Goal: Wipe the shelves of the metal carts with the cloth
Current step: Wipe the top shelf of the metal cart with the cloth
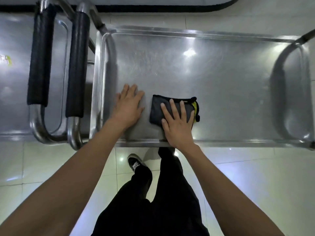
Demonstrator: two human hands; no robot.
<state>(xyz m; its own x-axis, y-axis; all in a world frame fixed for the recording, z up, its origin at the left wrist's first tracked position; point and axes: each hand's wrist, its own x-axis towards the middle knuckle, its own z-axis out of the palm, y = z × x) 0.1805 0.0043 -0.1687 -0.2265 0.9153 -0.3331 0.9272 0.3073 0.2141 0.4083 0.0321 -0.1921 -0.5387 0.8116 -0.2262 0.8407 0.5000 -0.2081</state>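
Nearest, at the near rim of the rectangular stainless-steel cart shelf [221,74], the right hand [179,123] lies flat with fingers spread, pressing the one folded dark grey cloth with a yellow edge [157,109] onto the metal. Just left of it, apart from the cloth, the left hand [129,108] rests palm-down with fingers straight on the bare shelf, seemingly bracing the cart. This looks like the wiping step on the top shelf, worked at its near left part. The next move likely calls for sweeping the cloth away toward the far rim and rightward over the unwiped span while the left hand steadies. Two carts show: this one and a second metal cart [13,74] at the left, whose two black padded handles [76,65] stand side by side between them.
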